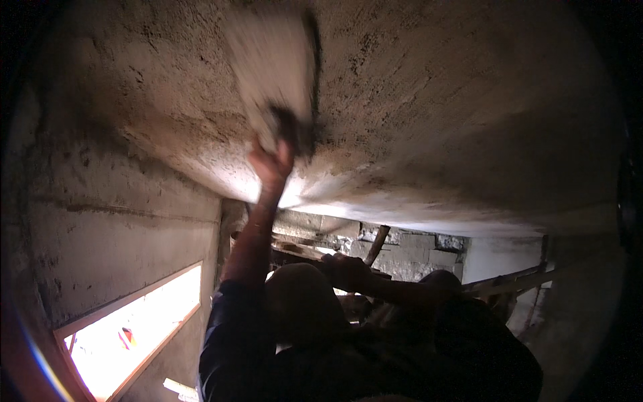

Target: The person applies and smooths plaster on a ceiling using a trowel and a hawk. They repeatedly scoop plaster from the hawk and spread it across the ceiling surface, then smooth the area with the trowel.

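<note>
My left hand (271, 163) is raised high, closed round the dark handle of a long, flat plastering trowel (271, 57). Motion blurs the pale blade, which lies against or very near the rough plastered surface (402, 87) overhead. Lower down, my right hand (349, 273) is in deep shadow, with the forearm bent across to the left. Its fingers look curled, but what they hold is too dark to make out. Below the two arms is dark clothing and a rounded dark shape (301, 298).
To the left, a grey wall (127, 234) holds a bright window opening (144, 328) with a thin frame. Beyond my arms stand a block wall (408, 254), a slanting wooden post (377, 244) and wooden rails (509, 281) at the right.
</note>
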Demonstrator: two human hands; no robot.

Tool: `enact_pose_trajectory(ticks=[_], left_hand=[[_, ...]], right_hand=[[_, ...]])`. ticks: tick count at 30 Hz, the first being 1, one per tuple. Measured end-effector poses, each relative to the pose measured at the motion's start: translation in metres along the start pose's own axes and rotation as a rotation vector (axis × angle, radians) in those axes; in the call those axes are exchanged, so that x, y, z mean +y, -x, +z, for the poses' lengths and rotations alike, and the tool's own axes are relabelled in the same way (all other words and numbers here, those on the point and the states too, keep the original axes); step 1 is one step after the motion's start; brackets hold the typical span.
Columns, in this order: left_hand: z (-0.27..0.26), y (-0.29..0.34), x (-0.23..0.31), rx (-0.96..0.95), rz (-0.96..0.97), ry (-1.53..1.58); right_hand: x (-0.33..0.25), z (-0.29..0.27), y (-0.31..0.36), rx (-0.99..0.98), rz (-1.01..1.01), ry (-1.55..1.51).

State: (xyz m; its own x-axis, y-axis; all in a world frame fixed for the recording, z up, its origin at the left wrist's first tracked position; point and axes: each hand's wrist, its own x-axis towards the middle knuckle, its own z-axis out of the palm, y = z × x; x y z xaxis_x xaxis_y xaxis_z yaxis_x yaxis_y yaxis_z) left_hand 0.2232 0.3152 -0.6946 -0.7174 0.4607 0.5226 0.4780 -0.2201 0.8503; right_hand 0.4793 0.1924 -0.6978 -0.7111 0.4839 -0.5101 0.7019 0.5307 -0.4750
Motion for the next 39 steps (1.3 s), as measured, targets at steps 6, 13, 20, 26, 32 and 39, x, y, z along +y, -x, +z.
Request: enact_pose_trajectory(ticks=[6, 13, 20, 26, 32, 39], left_hand=[[0.024, 0.065, -0.087, -0.186, -0.161, 0.054], [-0.025, -0.109, 0.187, -0.234, -0.11, 0.139], [0.014, 0.012, 0.022, -0.163, 0.055, -0.044], [0.021, -0.013, 0.072, -0.15, 0.193, 0.104], [0.012, -0.096, 0.228, -0.163, 0.112, 0.128], [0.051, 0.047, 0.065, -0.376, 0.035, -0.116]], right_hand=[[0.005, -0.002, 0.003, 0.055, -0.064, 0.041], [0.016, 0.019, 0.003, 0.137, -0.07, 0.035], [0.001, 0.003, 0.003, 0.052, 0.018, 0.006], [0.02, 0.014, 0.002, 0.123, -0.075, 0.038], [0.011, 0.009, 0.011, 0.146, -0.051, -0.057], [0.013, 0.017, -0.001, -0.01, 0.031, -0.169]])
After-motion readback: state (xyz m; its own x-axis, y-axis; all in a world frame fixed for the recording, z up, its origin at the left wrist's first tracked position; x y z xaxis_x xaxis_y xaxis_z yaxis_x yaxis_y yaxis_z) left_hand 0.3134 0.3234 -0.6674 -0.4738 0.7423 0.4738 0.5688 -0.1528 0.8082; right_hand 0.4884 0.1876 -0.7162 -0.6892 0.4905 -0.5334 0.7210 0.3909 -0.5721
